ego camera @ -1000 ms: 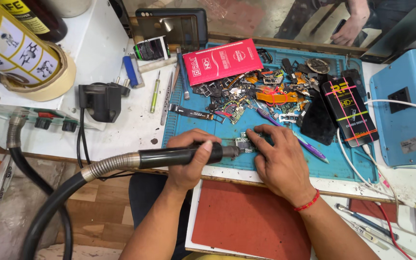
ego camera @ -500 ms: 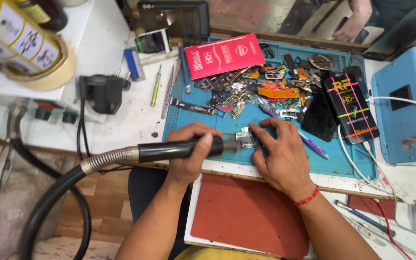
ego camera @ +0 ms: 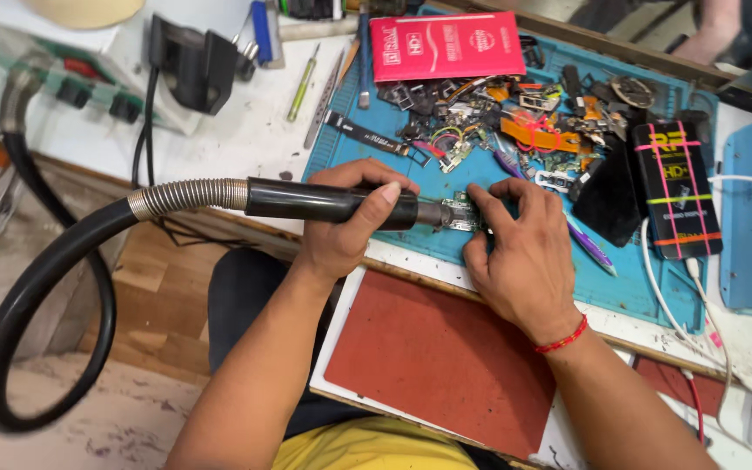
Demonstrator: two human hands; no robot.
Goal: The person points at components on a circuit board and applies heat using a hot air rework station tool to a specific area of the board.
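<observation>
red pad [ego camera: 428, 365] lies nearest, below the board | left hand [ego camera: 341, 231] wraps the hot-air tool [ego camera: 332, 202], tip touching the board [ego camera: 461, 213] to heat one spot | right hand [ego camera: 515, 252] pins the board flat with its fingertips so it stays put | loose parts [ego camera: 515, 122] piled beyond the board, out of the way

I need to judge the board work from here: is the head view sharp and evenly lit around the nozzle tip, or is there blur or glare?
Head view: even, soft light, no hard shadows; small green circuit board at the black hot-air handle tip reads fairly sharp; left hand and right hand unblurred; mild sheen on the glossy red flat packet; edges bend slightly.
</observation>
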